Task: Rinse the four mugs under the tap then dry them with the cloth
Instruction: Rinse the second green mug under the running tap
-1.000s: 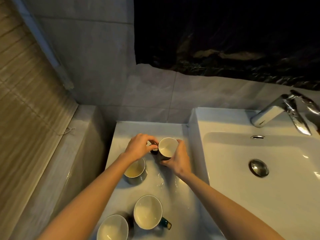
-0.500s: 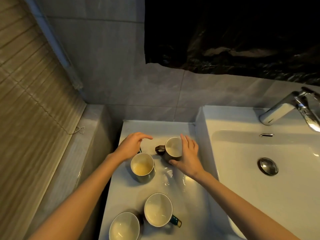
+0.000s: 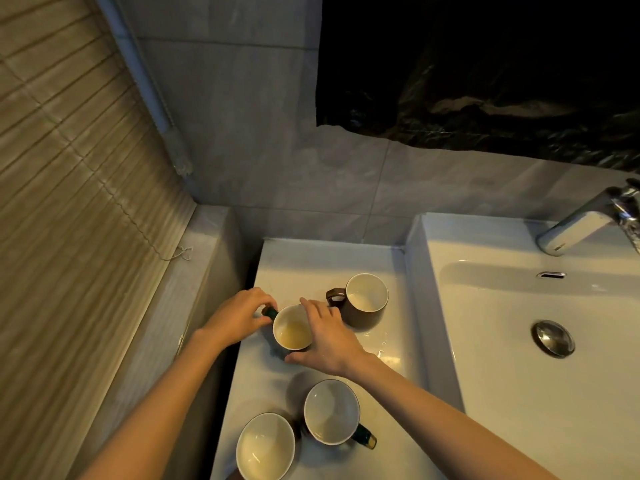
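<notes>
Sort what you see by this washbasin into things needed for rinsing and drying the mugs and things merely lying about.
Job: held mug, gripped by left hand and right hand; brown mug; near-right mug; near-left mug; tap; basin. No cloth shows.
Lying about: window blind; black sheet.

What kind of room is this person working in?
Probably a bathroom or washroom: a white basin with a chrome tap and drain, set against a grey tiled wall.
</notes>
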Motion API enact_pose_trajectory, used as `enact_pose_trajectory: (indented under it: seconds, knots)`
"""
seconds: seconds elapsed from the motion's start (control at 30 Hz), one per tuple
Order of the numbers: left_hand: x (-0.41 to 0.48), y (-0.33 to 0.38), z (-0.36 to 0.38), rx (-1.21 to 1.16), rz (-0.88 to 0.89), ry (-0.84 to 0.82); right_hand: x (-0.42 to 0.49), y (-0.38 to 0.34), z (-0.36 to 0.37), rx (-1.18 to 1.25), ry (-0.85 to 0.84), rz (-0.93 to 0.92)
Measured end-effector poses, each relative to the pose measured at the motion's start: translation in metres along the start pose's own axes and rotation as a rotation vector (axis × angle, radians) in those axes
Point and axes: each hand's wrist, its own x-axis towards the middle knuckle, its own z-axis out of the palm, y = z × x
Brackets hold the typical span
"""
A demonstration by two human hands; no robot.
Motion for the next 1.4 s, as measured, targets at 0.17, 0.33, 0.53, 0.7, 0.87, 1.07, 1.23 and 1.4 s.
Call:
enact_pose_trajectory:
  seconds: [0.17, 0.33, 0.53, 0.7, 0.87, 1.07, 1.23, 1.4]
  knots:
    - [-0.033, 0.000, 0.020, -0.227, -0.113, -0.007, 0.004, -0.006, 0.014, 0.029, 0.026, 0.000]
    - [-0.052, 0.014, 0.023, -0.319, -0.114, -0.026, -0.001, -0.008, 0.001, 0.023, 0.009, -0.075]
    - [-0.071, 0.066, -0.005, -0.445, -0.051, 0.025, -0.038, 0.000, -0.058, 0.091, 0.056, -0.192]
    - [-0.073, 0.142, -0.020, -0.603, 0.009, -0.060, -0.085, 0.031, -0.116, 0.075, 0.070, -0.247]
    - [-0.056, 0.226, -0.002, -0.686, 0.054, 0.065, -0.134, 0.088, -0.157, 0.204, 0.134, -0.213]
    - [-0.022, 0.324, 0.047, -0.873, -0.037, 0.099, -0.201, 0.172, -0.214, 0.247, 0.316, -0.148]
    - [0.000, 0.389, 0.086, -0.897, -0.089, 0.127, -0.229, 0.246, -0.278, 0.084, 0.721, -0.145]
    - [0.023, 0.446, 0.112, -0.933, -0.153, 0.161, -0.223, 0.300, -0.328, -0.113, 0.858, -0.096]
